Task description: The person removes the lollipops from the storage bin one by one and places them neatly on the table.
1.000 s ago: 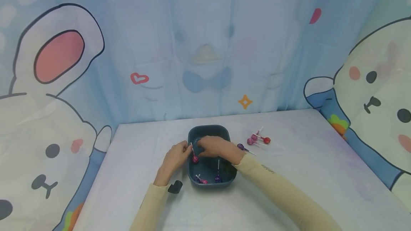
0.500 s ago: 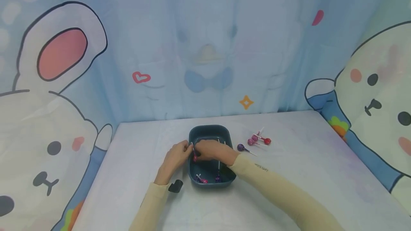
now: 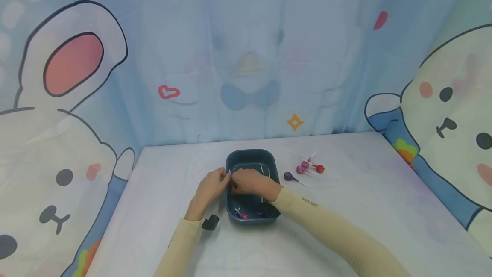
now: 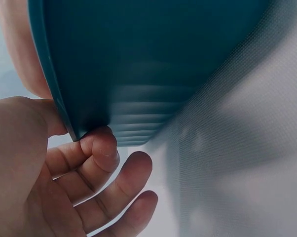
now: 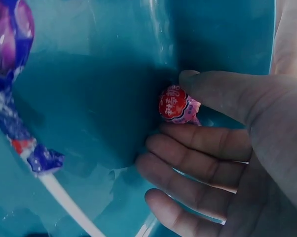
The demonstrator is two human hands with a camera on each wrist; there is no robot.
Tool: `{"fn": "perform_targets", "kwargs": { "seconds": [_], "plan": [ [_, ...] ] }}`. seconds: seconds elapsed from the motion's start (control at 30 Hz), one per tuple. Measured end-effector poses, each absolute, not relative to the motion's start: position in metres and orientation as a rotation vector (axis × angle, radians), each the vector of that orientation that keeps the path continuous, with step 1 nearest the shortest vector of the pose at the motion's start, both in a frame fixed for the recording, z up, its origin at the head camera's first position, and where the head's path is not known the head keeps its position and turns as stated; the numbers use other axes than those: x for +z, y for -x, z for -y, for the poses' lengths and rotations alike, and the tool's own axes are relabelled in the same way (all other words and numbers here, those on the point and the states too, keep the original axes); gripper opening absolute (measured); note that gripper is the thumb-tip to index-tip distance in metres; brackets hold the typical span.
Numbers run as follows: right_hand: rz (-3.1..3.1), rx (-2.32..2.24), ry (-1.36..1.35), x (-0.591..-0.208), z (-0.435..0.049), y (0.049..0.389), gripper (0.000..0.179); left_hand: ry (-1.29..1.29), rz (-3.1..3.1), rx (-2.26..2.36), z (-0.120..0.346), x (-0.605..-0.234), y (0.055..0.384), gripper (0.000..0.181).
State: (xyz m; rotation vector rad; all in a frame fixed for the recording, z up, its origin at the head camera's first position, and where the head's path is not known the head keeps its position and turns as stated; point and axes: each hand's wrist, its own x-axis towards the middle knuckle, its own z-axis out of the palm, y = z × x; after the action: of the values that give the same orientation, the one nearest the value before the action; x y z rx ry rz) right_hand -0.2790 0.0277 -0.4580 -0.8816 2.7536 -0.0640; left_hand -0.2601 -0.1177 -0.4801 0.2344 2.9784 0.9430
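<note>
A dark teal plastic bin [image 3: 250,221] stands on the table in the head view. My left hand [image 3: 210,187] pinches its left rim, thumb inside and index finger outside in the left wrist view, the other fingers loose. Inside the bin, my right hand [image 3: 251,182] is at the left wall. In the right wrist view, its thumb and index finger pinch the head of a red and pink lollipop [image 5: 175,104]; most of the stick is hidden. A purple lollipop [image 5: 10,47] lies nearer that camera. More lollipops [image 3: 241,215] lie at the bin's near end.
Right of the bin, a purple lollipop [image 3: 288,176] lies on the white-covered table [image 3: 346,200]. Farther back is a small group with a red lollipop [image 3: 319,168] and pink lollipops [image 3: 300,169]. A blue printed curtain [image 3: 246,127] hangs behind the table.
My right hand has moved left and slightly down inside the bin, closing its thumb and index finger round the red and pink lollipop. My left hand stays on the rim.
</note>
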Motion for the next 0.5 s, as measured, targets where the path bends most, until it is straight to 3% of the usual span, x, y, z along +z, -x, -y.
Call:
{"fn": "perform_targets", "kwargs": {
  "seconds": [0.5],
  "plan": [
    [-2.728, -0.196, 0.834, -0.453, -0.038, 0.278, 0.020, -0.246, -2.970, 0.974, 0.119, -0.481, 0.260, 0.028]
  ]
}}
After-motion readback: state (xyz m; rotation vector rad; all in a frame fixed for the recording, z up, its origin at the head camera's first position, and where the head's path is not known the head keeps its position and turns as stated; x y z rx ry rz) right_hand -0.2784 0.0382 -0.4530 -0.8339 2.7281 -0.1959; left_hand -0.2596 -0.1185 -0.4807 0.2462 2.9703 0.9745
